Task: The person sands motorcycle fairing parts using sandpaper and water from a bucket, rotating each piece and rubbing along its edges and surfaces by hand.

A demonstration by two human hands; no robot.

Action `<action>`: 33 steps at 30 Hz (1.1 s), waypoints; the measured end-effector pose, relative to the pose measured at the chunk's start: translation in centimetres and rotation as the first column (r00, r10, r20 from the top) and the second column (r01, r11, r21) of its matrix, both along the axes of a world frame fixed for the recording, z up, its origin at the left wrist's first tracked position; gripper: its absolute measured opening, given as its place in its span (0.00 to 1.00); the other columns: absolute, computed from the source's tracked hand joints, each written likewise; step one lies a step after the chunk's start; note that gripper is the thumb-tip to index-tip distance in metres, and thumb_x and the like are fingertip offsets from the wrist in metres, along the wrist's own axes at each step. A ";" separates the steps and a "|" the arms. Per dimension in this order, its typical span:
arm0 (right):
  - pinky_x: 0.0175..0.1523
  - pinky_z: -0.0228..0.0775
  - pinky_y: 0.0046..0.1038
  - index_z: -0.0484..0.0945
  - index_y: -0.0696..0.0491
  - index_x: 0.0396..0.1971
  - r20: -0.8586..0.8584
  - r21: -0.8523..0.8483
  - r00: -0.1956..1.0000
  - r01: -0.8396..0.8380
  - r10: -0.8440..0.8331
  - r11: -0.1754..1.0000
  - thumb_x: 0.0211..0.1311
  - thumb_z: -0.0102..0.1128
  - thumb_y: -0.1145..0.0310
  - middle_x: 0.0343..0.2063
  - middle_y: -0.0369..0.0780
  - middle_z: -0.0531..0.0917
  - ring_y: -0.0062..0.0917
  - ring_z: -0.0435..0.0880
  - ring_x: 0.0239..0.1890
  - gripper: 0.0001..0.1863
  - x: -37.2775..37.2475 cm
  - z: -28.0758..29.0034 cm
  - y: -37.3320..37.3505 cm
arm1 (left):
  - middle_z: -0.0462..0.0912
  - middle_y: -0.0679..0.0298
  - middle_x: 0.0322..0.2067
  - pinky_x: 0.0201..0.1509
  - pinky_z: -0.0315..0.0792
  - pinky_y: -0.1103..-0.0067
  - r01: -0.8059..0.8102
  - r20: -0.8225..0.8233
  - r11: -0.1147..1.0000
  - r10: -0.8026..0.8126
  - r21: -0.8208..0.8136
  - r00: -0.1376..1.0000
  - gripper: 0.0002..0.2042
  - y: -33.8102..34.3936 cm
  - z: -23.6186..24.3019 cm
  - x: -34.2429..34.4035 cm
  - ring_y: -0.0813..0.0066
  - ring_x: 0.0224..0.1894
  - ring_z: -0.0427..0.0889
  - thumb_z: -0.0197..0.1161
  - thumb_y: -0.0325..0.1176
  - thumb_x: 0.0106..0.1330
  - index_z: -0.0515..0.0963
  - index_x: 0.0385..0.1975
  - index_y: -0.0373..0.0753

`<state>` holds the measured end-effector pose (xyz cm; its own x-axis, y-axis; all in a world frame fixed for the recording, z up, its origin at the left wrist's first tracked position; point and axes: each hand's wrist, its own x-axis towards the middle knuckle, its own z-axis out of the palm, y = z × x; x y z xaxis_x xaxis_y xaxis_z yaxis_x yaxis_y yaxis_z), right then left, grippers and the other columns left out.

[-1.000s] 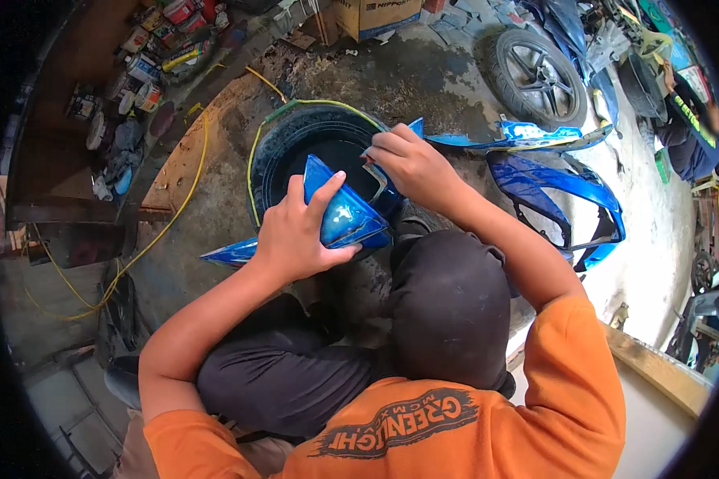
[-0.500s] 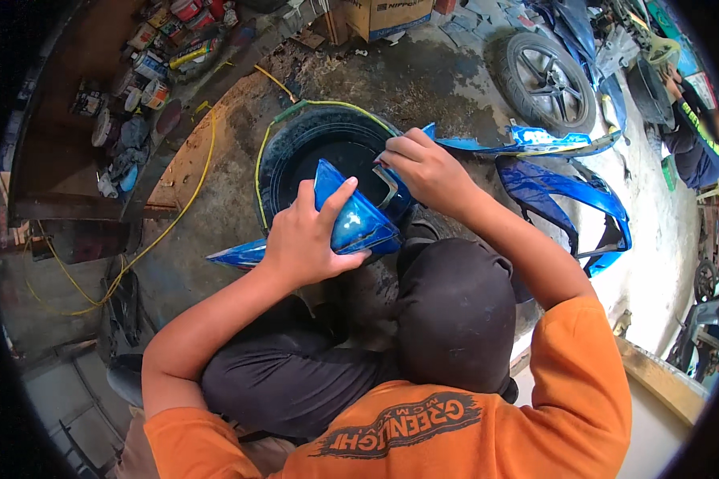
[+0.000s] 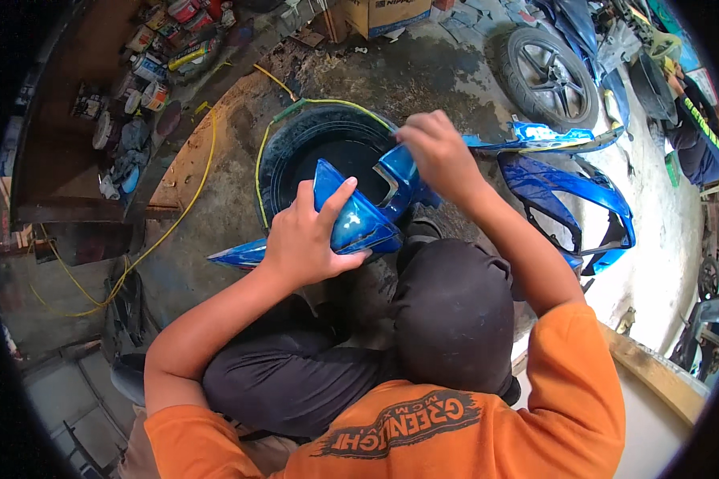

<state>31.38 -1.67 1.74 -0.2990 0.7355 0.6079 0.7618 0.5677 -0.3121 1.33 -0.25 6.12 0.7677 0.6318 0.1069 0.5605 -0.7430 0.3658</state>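
A glossy blue motorcycle fairing panel [image 3: 358, 227] is held tilted over the near side of a round black tub [image 3: 273, 164] with dark water in it. My left hand [image 3: 302, 242] grips the panel's left part, thumb and index finger spread over its face. My right hand [image 3: 439, 160] is closed at the panel's upper right part. Its fingers curl down and are slightly blurred, so whatever they may hold is hidden. A pointed blue end of bodywork [image 3: 240, 253] sticks out left of my left wrist.
More blue fairing parts [image 3: 567, 191] and a motorcycle wheel [image 3: 547, 80] lie to the right. A yellow hose [image 3: 204, 172] runs along the left and round the tub. Paint cans [image 3: 148, 68] stand far left. Another person [image 3: 695, 132] works at the far right.
My right hand has moved up and right along the panel, uncovering more of its blue surface. My left hand and the panel stay nearly in place.
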 end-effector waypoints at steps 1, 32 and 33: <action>0.52 0.78 0.39 0.84 0.60 0.42 -0.028 -0.001 0.996 0.084 -0.084 0.996 0.59 0.67 0.82 0.44 0.45 0.84 0.42 0.81 0.45 0.11 -0.1 -0.3 0.5 | 0.72 0.43 0.54 0.42 0.84 0.52 -0.001 -0.004 1.000 0.001 0.010 1.000 0.60 0.2 0.1 0.1 0.38 0.41 0.86 0.88 0.55 0.43 0.60 0.80 0.58; 0.51 0.79 0.41 0.85 0.60 0.42 -0.094 -0.017 0.995 -0.042 0.040 0.999 0.58 0.66 0.80 0.41 0.46 0.84 0.44 0.83 0.45 0.11 -1.9 -1.8 -2.6 | 0.71 0.45 0.54 0.41 0.84 0.54 0.009 0.012 1.000 -0.009 0.013 1.000 0.59 0.1 -0.3 0.0 0.40 0.41 0.87 0.87 0.56 0.43 0.61 0.81 0.60; 0.50 0.80 0.40 0.84 0.60 0.40 -0.090 0.014 0.994 -0.065 0.066 0.998 0.58 0.66 0.79 0.41 0.46 0.84 0.43 0.84 0.45 0.10 -1.7 -1.8 -2.2 | 0.73 0.43 0.53 0.40 0.83 0.54 0.021 0.006 0.999 -0.021 0.030 1.000 0.61 0.3 -0.6 -0.1 0.40 0.41 0.86 0.88 0.56 0.41 0.61 0.80 0.54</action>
